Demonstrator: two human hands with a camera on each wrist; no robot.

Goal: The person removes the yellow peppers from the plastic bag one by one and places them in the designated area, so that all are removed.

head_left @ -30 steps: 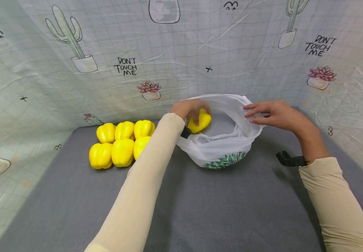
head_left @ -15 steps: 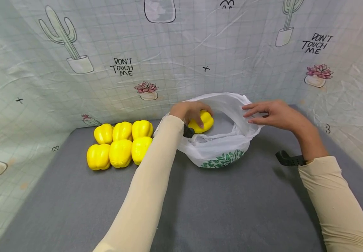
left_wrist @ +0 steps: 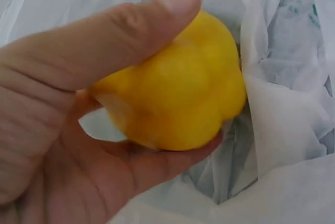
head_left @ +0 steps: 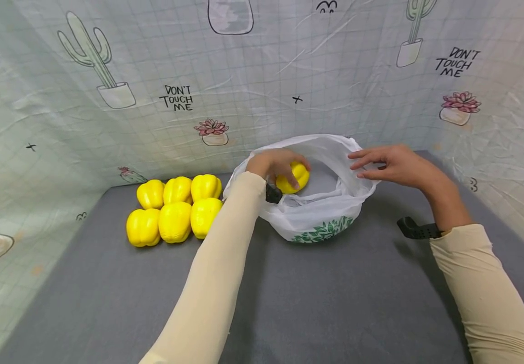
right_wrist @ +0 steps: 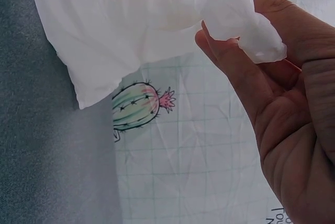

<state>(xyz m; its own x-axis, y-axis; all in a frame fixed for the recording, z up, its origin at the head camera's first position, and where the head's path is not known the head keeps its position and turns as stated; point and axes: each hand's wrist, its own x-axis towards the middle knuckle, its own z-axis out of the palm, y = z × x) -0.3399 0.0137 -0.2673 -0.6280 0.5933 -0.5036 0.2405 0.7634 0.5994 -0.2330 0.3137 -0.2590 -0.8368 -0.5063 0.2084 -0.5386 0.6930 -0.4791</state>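
Observation:
A yellow bell pepper (left_wrist: 178,88) is in the grip of my left hand (head_left: 276,164), thumb over its top and fingers beneath. Both are inside the mouth of a white plastic bag (head_left: 321,212) with green leaf print. In the left wrist view, the bag's film surrounds the pepper. At the bag's right side, my right hand (head_left: 394,163) holds the raised rim. The right wrist view has the bag's edge (right_wrist: 267,41) between thumb and fingers. To the left, several more yellow bell peppers (head_left: 175,222) stand in two rows on the grey table.
The grey table (head_left: 325,303) runs up to a cloth backdrop (head_left: 262,91) printed with cacti, close behind the bag. A black band (head_left: 419,230) sits on my right wrist. My left sleeve (head_left: 216,253) passes close to the peppers' right end.
My left hand has shifted slightly right and down in the bag with the bell pepper. The right hand stays at the rim.

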